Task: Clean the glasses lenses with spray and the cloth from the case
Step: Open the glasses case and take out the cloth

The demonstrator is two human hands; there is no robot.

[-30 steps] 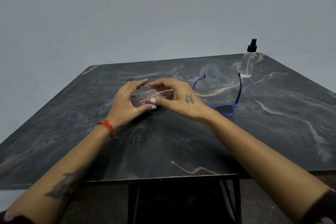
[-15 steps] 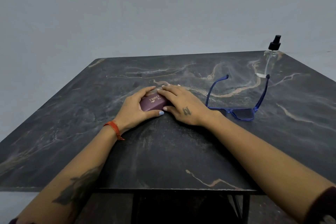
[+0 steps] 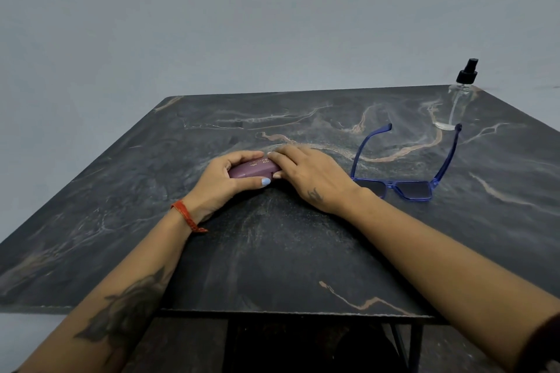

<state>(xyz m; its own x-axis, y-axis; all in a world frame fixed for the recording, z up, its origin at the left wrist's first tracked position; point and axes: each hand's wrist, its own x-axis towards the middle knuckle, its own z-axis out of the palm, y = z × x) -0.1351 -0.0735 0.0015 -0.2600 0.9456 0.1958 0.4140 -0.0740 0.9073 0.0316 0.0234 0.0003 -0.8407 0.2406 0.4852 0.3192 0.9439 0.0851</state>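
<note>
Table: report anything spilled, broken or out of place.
Nothing stands out. Both hands, left hand and right hand, grip the shut purple case; the blue glasses lie unfolded, the spray bottle stands upright, no spill visible.

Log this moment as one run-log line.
stage: opening case | left hand and right hand: on closed case | glasses, spray bottle: untouched | cloth: unseen

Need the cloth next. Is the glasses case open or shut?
Shut: the maroon glasses case lies flat between both hands, with no lid gap or cloth visible.
</note>
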